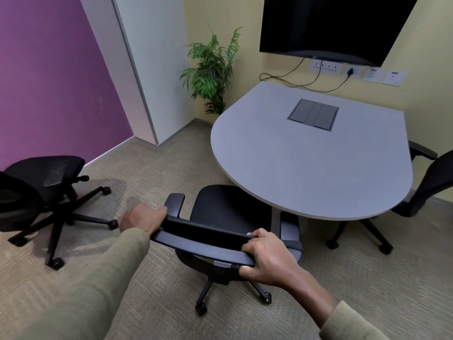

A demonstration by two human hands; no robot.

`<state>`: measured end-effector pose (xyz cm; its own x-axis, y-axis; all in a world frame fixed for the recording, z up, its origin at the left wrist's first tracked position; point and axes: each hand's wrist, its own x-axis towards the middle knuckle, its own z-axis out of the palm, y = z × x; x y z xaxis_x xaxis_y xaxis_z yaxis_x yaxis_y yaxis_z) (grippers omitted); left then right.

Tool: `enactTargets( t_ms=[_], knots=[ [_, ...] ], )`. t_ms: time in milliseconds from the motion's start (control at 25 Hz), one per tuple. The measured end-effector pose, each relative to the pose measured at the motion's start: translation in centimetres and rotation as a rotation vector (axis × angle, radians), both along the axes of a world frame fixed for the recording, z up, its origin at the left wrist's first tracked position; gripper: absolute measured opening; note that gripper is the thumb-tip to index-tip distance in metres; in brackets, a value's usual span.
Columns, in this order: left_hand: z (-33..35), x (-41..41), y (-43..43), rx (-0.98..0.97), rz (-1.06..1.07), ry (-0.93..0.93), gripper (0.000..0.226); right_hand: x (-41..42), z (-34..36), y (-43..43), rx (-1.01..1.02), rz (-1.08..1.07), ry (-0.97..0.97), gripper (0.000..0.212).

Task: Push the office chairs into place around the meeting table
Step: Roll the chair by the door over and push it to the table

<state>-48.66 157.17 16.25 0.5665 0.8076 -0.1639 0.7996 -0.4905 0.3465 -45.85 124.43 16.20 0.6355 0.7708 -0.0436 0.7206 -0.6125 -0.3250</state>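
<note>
A black office chair (220,212) stands in front of me, its seat partly under the near rounded edge of the grey meeting table (306,163). My left hand (141,218) grips the left end of the chair's backrest top. My right hand (266,257) grips the right end, fingers curled round the rim. A second black chair (46,182) stands apart on the carpet at the left, away from the table. A third black chair (421,187) is at the table's right side, partly hidden by the tabletop.
A potted plant (213,69) stands in the far corner beside a white door. A dark wall screen (331,25) hangs above the table, with cables and sockets below it. A grey cable hatch (313,114) is set in the tabletop. Open carpet lies between the chairs.
</note>
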Motion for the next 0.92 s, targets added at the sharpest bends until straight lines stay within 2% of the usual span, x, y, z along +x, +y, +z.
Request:
enactTargets(
  t_ms=[160, 280, 360, 440, 520, 600, 640, 800, 920],
  knots=[
    [-0.1, -0.4, -0.2, 0.049, -0.062, -0.014, 0.047, -0.6, 0.2, 0.0, 0.014, -0.030, -0.038, 0.035],
    [0.1, -0.5, -0.2, 0.063, -0.095, -0.009, 0.054, -0.9, 1.0, -0.2, 0.148, -0.057, 0.043, 0.044],
    [0.2, -0.7, -0.9, 0.075, -0.108, 0.007, 0.062, -1.0, 1.2, -0.8, 0.328, -0.131, 0.108, 0.038],
    [0.3, -1.1, -2.2, 0.058, -0.087, 0.014, 0.062, -0.6, 0.7, -1.8, 0.427, -0.296, 0.075, 0.029],
    [0.2, -1.5, -3.5, 0.043, -0.064, -0.014, 0.056, 0.3, 0.4, -3.2, 0.209, -0.448, -0.019, 0.036],
    [0.2, -2.1, -4.7, 0.046, -0.077, -0.036, 0.048, 1.0, 0.1, -4.5, -0.057, -0.479, -0.053, 0.045],
    [0.1, -2.5, -5.1, 0.046, -0.082, -0.051, 0.043, 1.1, 0.1, -5.0, -0.099, -0.470, -0.042, 0.047],
    [-0.5, -4.4, -7.4, 0.041, -0.071, -0.133, 0.020, -0.2, 0.3, -7.2, -0.101, -0.477, 0.000, 0.037],
    [-1.0, -5.6, -8.2, 0.048, -0.076, -0.143, 0.021, -2.7, 0.1, -8.8, -0.050, -0.528, 0.054, 0.036]
  ],
)
